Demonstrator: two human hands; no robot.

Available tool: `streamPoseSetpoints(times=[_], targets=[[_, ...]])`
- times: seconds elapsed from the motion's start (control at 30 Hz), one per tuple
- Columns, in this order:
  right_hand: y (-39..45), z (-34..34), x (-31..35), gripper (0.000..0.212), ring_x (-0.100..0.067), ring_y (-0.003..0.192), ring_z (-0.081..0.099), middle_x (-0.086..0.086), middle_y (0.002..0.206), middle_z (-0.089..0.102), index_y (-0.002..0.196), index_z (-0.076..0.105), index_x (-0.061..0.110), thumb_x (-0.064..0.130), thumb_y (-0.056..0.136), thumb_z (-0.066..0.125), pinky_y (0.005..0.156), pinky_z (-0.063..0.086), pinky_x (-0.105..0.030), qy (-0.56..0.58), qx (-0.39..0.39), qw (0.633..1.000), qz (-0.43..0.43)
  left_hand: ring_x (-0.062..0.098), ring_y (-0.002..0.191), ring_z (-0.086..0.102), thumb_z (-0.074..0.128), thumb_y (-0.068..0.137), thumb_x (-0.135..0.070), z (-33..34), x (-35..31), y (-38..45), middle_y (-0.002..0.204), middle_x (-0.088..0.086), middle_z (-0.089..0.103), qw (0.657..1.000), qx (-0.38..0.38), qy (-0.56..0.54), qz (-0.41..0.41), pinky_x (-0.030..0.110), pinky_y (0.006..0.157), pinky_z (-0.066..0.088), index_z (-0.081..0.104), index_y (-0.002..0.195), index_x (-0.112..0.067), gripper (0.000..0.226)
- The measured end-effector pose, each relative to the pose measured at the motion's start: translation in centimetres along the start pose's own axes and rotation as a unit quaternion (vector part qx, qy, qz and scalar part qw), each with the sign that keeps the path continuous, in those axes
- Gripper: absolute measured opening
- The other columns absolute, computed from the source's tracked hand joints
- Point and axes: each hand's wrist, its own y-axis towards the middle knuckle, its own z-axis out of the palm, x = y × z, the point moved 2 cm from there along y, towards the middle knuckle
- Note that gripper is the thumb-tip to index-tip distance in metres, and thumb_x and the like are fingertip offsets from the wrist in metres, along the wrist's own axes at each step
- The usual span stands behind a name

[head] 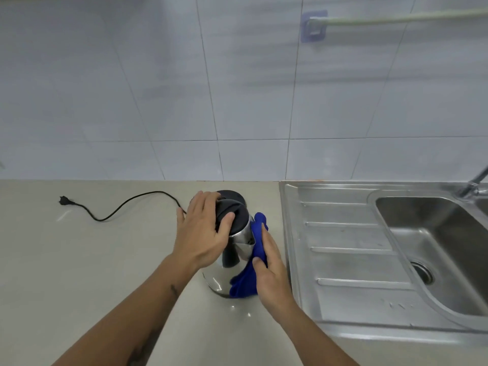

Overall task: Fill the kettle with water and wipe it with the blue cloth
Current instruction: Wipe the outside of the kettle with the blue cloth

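Now blue cloth (254,252) under right fingers (265,240), against kettle (237,241)

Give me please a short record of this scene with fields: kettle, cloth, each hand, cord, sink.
kettle: steel kettle with black lid, upright on the counter
cloth: blue cloth against the kettle's right side
left hand: left hand rests on the lid, fingers straight
right hand: right hand presses the cloth to the kettle
cord: black cord on the counter, plug lying free
sink: steel sink to the right

Beige worktop (79,260) below a white tiled wall (158,88). A steel sink (435,247) with drainboard sits right, tap (475,180) at its back corner, rail (396,19) mounted above.
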Motion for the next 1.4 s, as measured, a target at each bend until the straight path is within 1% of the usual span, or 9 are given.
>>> streamPoseSetpoints(times=[0.1,0.2,0.4,0.63,0.87,1.0,1.17,1.3,1.4], targets=[[0.0,0.6,-0.2,0.077,-0.006,0.148,0.024,0.015,0.161,0.025,0.141,0.025,0.064,0.004,0.094,0.035,0.122,0.025,-0.039,-0.038,0.003,0.999,-0.006,0.023,0.139,0.030,0.034,0.095,-0.054,0.3,-0.4,0.6,0.138,-0.002,0.040,0.998,0.019,0.021,-0.063,0.064,0.112,0.021,0.037,0.137,-0.018,0.055],[1.5,0.1,-0.4,0.068,-0.014,0.143,0.035,0.008,0.155,0.040,0.148,0.038,0.040,0.015,0.085,0.031,0.120,0.029,-0.045,-0.040,0.003,0.999,0.005,0.022,0.142,0.019,0.036,0.093,-0.055,0.1,-1.0,1.2,0.143,-0.001,0.033,0.994,0.058,0.040,-0.083,0.066,0.112,0.017,0.034,0.138,-0.018,0.058],[2.9,-1.0,-0.3,0.058,-0.009,0.132,0.045,0.016,0.144,0.046,0.145,0.044,0.035,0.004,0.097,0.037,0.115,0.038,-0.042,-0.062,0.007,0.998,0.004,0.022,0.142,0.015,0.040,0.067,-0.076,-2.6,2.0,2.7,0.151,-0.008,0.026,0.972,0.210,0.105,0.030,0.054,0.118,0.012,0.015,0.153,-0.035,0.099],[7.0,-1.6,1.5,0.071,-0.007,0.130,0.047,0.014,0.142,0.050,0.143,0.049,0.040,-0.007,0.093,0.031,0.108,0.038,-0.023,-0.071,0.043,0.995,-0.052,0.014,0.131,0.034,0.052,0.065,-0.076,-2.1,4.5,2.8,0.135,-0.019,0.039,0.988,0.115,0.011,0.102,0.026,0.107,0.028,0.033,0.152,-0.034,0.098],[7.4,0.4,-2.2,0.052,-0.011,0.106,0.053,0.007,0.122,0.046,0.147,0.040,0.035,0.011,0.101,0.031,0.099,0.045,-0.029,-0.083,-0.002,0.995,0.047,0.024,0.121,0.040,0.040,0.073,-0.078,0.0,3.3,2.1,0.130,-0.001,0.048,0.997,-0.007,0.081,0.019,0.039,0.106,0.037,0.035,0.151,-0.026,0.094],[5.9,2.2,-2.8,0.058,-0.016,0.106,0.051,0.004,0.123,0.039,0.154,0.030,0.035,0.012,0.101,0.037,0.096,0.049,-0.034,-0.125,-0.116,0.985,-0.033,0.028,0.120,0.041,0.024,0.068,-0.088,0.3,1.8,2.2,0.128,-0.001,0.047,0.986,-0.016,0.157,-0.053,0.045,0.099,0.036,0.033,0.149,-0.031,0.100],[4.6,3.2,-0.8,0.058,-0.019,0.102,0.050,-0.007,0.123,0.047,0.148,0.044,0.020,0.015,0.091,0.039,0.086,0.049,-0.027,-0.173,-0.235,0.944,-0.156,0.026,0.117,0.038,0.026,0.080,-0.081,0.3,0.7,2.2,0.125,0.000,0.045,0.982,-0.002,0.179,-0.063,0.043,0.092,0.032,0.028,0.150,-0.033,0.085],[4.6,2.6,0.7,0.055,-0.019,0.104,0.045,-0.008,0.122,0.047,0.142,0.052,0.017,0.012,0.087,0.047,0.089,0.033,-0.011,-0.198,-0.246,0.923,-0.218,0.025,0.121,0.038,0.038,0.093,-0.062,0.2,1.0,1.9,0.128,-0.001,0.047,0.990,0.005,0.130,-0.055,0.042,0.097,0.030,0.028,0.153,-0.035,0.066],[4.7,2.6,0.7,0.055,-0.020,0.105,0.045,-0.004,0.121,0.043,0.137,0.052,0.018,0.007,0.082,0.050,0.093,0.034,-0.013,-0.161,-0.228,0.938,-0.206,0.024,0.121,0.038,0.045,0.096,-0.051,0.2,1.1,1.7,0.129,-0.002,0.047,0.992,0.007,0.112,-0.049,0.041,0.098,0.029,0.029,0.154,-0.032,0.062]])
